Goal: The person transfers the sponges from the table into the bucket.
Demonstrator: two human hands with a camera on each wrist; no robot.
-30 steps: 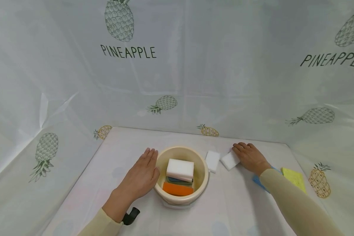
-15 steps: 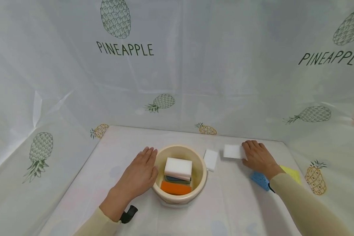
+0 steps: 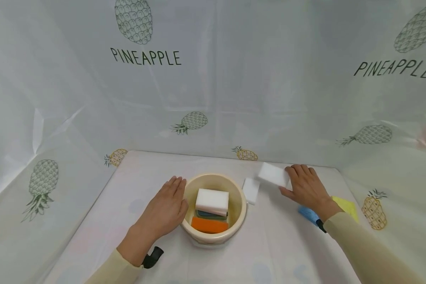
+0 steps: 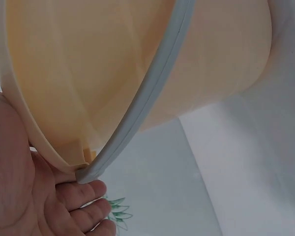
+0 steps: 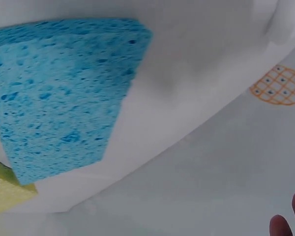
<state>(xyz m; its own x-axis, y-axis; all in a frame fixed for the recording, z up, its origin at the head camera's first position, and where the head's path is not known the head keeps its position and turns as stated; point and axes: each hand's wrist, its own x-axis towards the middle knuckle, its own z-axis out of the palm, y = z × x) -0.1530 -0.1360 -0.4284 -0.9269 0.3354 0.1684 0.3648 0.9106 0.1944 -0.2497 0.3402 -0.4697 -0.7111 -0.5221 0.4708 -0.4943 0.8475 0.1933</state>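
My left hand (image 3: 163,209) rests against the left rim of a cream bucket (image 3: 214,238), its fingers straight and together in the head view. The left wrist view shows that palm on the rim, by the end of the bucket's grey handle (image 4: 150,91). My right hand (image 3: 305,187) holds a white sponge (image 3: 272,174) at its right end, tilted and raised above the table. Another white sponge (image 3: 250,191) lies flat right of the bucket. Inside the bucket are a white sponge (image 3: 212,200), an orange sponge (image 3: 209,225) and dark bluish-green pieces, mostly covered.
A blue sponge (image 3: 309,215) and a yellow sponge (image 3: 346,209) lie under and beside the right forearm; the right wrist view shows the blue one (image 5: 64,98) close up. A pineapple-print sheet (image 3: 269,79) rises behind the table's far edge.
My right hand has picked up the white sponge from the table, first lying flat, and now holds it raised and tilted. My left hand has stayed at the bucket's rim.
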